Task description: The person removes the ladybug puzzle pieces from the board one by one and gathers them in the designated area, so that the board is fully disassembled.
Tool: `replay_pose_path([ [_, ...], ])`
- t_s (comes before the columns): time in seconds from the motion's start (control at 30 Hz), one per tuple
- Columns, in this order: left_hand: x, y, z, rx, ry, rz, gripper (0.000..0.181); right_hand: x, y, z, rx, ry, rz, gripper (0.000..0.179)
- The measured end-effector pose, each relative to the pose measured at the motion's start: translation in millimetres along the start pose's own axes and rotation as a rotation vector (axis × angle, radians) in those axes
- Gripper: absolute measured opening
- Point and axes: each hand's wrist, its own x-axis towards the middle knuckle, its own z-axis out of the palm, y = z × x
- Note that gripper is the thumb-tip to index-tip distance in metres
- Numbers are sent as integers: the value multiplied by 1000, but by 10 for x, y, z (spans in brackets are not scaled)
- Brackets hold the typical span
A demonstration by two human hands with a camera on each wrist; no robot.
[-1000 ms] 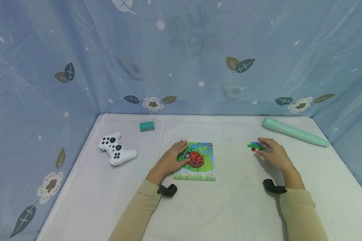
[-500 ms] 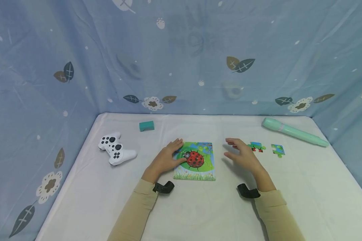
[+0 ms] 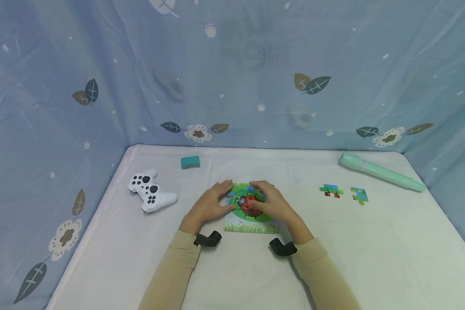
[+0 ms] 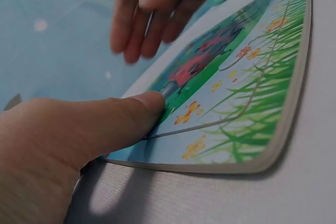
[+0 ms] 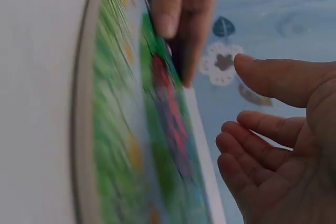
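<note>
A square ladybug jigsaw puzzle (image 3: 252, 226) lies flat on the white table, with a green border of grass and flowers along its near side. My left hand (image 3: 207, 206) is at its left side, thumb touching the puzzle's surface (image 4: 210, 124) and the other fingers stretched along the upper left edge. Over the puzzle's right part hovers my right hand (image 3: 275, 204), its fingers loosely bent and apart, holding nothing in the right wrist view. It hides part of the ladybug. Two loose puzzle pieces, one with red bits (image 3: 331, 190) and one blue-green (image 3: 359, 195), lie to the right.
A white game controller (image 3: 151, 190) lies at the left, with a teal block (image 3: 190, 162) behind it. A mint-green microphone-shaped stick (image 3: 379, 172) lies at the back right. Blue patterned cloth (image 3: 255, 86) stands around the table's back and sides.
My right hand has let go of the puzzle piece at the right and moved left over the puzzle. My left hand has slid slightly left along the puzzle's edge.
</note>
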Motion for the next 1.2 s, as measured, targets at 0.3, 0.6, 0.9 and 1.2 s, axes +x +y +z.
replay_pose_path([
  [0.3,2,-22,23,35,5,9,78,89,72,279,-131,-17,-6,47],
  [0.6,17,-28,23,51,-3,-8,77,87,120,352,-191,16,-84,40],
  [0.9,19,-3,1,34,-5,-10,78,118,39,322,-167,-10,-29,37],
  [1.2,15,7,5,21,-9,-22,77,134,25,324,-146,-8,-21,36],
])
